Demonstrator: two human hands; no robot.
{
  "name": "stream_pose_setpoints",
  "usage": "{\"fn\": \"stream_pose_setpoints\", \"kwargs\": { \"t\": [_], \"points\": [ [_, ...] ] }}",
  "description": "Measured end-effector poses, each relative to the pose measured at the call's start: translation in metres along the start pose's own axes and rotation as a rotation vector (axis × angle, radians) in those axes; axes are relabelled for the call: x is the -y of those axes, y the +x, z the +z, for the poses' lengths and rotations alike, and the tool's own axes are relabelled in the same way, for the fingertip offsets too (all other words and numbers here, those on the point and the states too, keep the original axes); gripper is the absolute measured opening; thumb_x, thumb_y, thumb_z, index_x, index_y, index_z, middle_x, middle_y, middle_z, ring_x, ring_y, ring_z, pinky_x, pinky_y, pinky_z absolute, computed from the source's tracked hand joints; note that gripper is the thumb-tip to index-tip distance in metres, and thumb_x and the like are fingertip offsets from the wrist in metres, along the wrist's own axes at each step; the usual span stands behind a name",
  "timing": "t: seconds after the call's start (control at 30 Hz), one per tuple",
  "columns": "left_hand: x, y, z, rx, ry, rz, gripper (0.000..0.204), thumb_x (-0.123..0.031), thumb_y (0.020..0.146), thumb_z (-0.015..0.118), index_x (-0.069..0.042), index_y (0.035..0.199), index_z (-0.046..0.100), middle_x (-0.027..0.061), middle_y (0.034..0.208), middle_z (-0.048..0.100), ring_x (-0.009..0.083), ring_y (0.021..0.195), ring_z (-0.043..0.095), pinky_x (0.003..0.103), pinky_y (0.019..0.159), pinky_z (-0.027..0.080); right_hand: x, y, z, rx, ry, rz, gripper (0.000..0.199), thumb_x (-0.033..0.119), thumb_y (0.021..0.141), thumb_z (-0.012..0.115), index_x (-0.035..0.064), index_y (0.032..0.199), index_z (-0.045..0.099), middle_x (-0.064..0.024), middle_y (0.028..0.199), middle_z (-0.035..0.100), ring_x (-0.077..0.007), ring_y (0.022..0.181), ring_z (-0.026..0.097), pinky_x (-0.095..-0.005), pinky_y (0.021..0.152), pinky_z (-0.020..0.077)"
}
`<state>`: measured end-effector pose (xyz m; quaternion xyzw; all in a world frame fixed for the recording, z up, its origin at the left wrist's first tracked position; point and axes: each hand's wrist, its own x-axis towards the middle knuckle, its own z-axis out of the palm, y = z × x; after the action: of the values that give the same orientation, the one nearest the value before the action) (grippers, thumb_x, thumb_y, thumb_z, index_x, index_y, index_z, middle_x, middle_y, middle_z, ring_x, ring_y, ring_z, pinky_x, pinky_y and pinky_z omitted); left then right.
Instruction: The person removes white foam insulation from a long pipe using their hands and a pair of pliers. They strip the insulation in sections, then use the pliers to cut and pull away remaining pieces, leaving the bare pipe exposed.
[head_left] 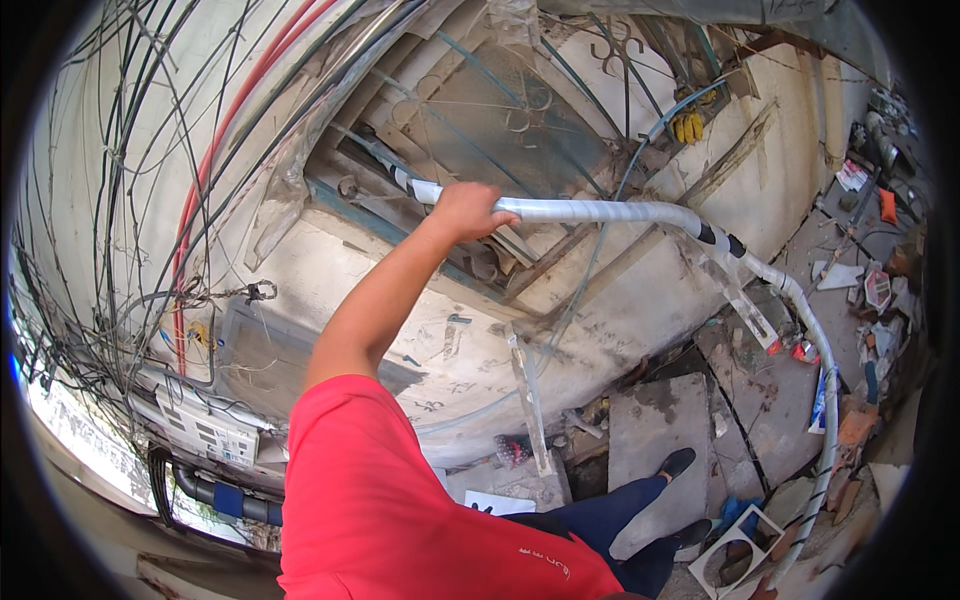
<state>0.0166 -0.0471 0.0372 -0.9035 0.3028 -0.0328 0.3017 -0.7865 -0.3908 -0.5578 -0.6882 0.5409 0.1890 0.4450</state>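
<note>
My left hand (465, 212) is closed around a long, bendy white-wrapped pipe (590, 211), its thumb lying along the near side. From the dark opening behind the window bars (480, 150), the pipe passes through my grip. It then curves to the right and down towards the floor at the lower right. Black bands show on it left of my hand and at the right-hand bend. My left arm reaches up from a red sleeve (355, 420). My right hand does not show.
Loose black cables (120, 180) and red cables (205, 170) hang down the left wall. A yellow glove (688, 127) rests by the window. Rubble, bricks (856, 428) and a white square frame (738, 552) lie around the paving slabs (660, 430) near my shoes (678, 462).
</note>
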Motion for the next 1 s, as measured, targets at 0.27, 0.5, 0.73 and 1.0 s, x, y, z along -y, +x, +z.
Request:
{"fn": "stream_pose_setpoints", "kwargs": {
  "t": [0.27,0.5,0.73,1.0],
  "points": [
    [0.011,-0.005,0.009,0.022,0.013,-0.116,0.066,-0.07,0.09,0.061,-0.007,0.093,0.078,0.0197,0.092,0.075,0.0414,0.092,0.071,0.052,0.08,0.056,0.03,0.051,-0.012,-0.014,-0.036,-0.088,0.065,0.062,0.1,0.054,0.0107,0.14,0.06,-0.0244,0.12,0.07,-0.039,0.101,0.069,-0.0588,0.084,0.0514],
    [0.022,-0.011,0.009,-0.151,0.056,-0.035,0.064,-0.069,0.087,0.065,-0.007,0.097,0.074,0.0186,0.096,0.075,0.0403,0.093,0.071,0.051,0.082,0.054,0.029,0.077,-0.005,-0.019,-0.049,-0.126,0.067,0.064,0.099,0.056,0.0144,0.143,0.059,-0.0242,0.124,0.07,-0.0361,0.102,0.071,-0.0607,0.084,0.0517],
    [0.033,-0.015,0.009,-0.013,0.101,-0.106,0.062,-0.068,0.088,0.065,-0.007,0.101,0.073,0.0185,0.098,0.075,0.0392,0.098,0.07,0.052,0.092,0.049,0.012,0.094,0.001,0.085,-0.236,-0.145,0.069,0.066,0.097,0.058,0.0182,0.147,0.057,-0.0241,0.128,0.07,-0.0331,0.103,0.072,-0.0626,0.084,0.052],
    [0.004,-0.031,0.004,-0.224,0.039,-0.146,0.048,-0.047,0.086,0.076,-0.006,0.111,0.07,0.0218,0.106,0.07,0.0425,0.104,0.064,0.052,0.094,0.047,0.033,0.099,0.024,-0.185,0.242,-0.123,0.078,0.016,0.093,0.074,-0.0031,0.156,0.032,-0.0254,0.159,0.038,-0.0366,0.144,0.042,-0.0446,0.117,0.0358]
  ]
}}
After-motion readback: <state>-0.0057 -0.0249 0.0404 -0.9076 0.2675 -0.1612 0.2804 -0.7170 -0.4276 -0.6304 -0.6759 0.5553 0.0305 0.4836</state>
